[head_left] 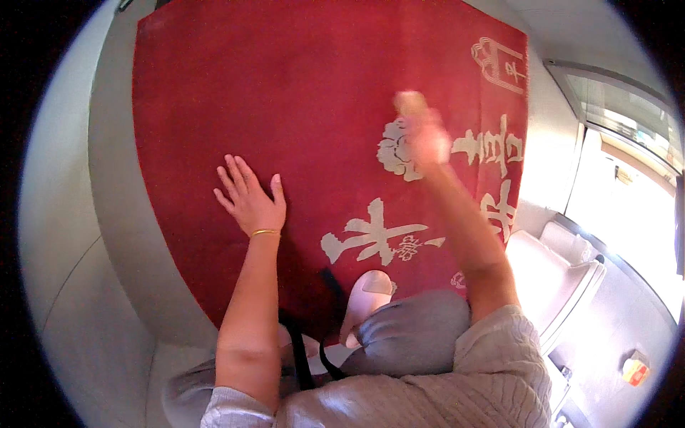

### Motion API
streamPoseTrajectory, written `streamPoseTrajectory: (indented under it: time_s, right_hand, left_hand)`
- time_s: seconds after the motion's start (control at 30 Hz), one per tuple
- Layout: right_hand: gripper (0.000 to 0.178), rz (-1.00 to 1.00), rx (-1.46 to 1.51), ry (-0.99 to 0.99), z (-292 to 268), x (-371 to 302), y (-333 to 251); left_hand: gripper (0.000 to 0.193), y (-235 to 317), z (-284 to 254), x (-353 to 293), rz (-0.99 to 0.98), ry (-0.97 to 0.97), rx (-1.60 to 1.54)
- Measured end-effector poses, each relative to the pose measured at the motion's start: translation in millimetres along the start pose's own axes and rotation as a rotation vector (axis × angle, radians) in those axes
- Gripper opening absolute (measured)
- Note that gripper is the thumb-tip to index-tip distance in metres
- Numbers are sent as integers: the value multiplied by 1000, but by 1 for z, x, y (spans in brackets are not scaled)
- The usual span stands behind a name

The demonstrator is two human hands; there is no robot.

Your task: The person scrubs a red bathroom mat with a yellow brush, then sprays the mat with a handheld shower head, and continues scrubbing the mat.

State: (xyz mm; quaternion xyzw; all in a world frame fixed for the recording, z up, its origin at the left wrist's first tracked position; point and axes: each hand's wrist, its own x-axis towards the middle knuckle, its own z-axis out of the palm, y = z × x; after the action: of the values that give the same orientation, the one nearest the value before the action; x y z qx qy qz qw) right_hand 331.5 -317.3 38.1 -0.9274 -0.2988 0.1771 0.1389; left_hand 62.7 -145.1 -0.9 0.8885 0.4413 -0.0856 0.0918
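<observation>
Left hand (251, 208): fingers spread apart, palm down on the red mat (285, 85).
Right hand (429, 143): motion-blurred; fingers clamped on a tan object (410, 103).
Tan object: projects just beyond the right fingers, pointing forward and slightly left; exact long axis lost to blur.
Cream lettering (376, 230): on the mat, right of the left fingers.

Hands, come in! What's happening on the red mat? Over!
Left hand: open, spread on red mat. Right hand: holding tan object, blurred, mat contact unclear. Possibly in the way: pale shoe, mat's near side.
</observation>
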Motion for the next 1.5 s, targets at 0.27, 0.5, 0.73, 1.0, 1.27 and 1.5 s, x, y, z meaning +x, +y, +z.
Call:
streamPoseTrajectory:
  time_s: [0.27, 0.5, 0.73, 1.0, 1.27, 1.5]
  right_hand:
    - [36, 14, 77, -424, 37, -50, -45]
    - [31, 210, -120, -117, 24, -71, 38]
    - [32, 548, 168, -956, -25, -75, -60]
    - [20, 66, -342, -190, 22, -105, 38]
    - [29, 201, -417, -271, -12, -86, 96]
    - [30, 500, -86, 243, 3, -59, 146]
  left_hand:
    - [70, -7, 10, -4, 50, 102, -52]
    - [69, 1, 12, -1, 41, 108, 0]
    - [70, -20, 13, -5, 50, 99, 53]
    - [75, 35, 8, 7, -169, -175, 42]
    - [116, 97, -39, 25, -195, -611, -58]
    - [139, 175, -42, 25, -57, -633, -41]
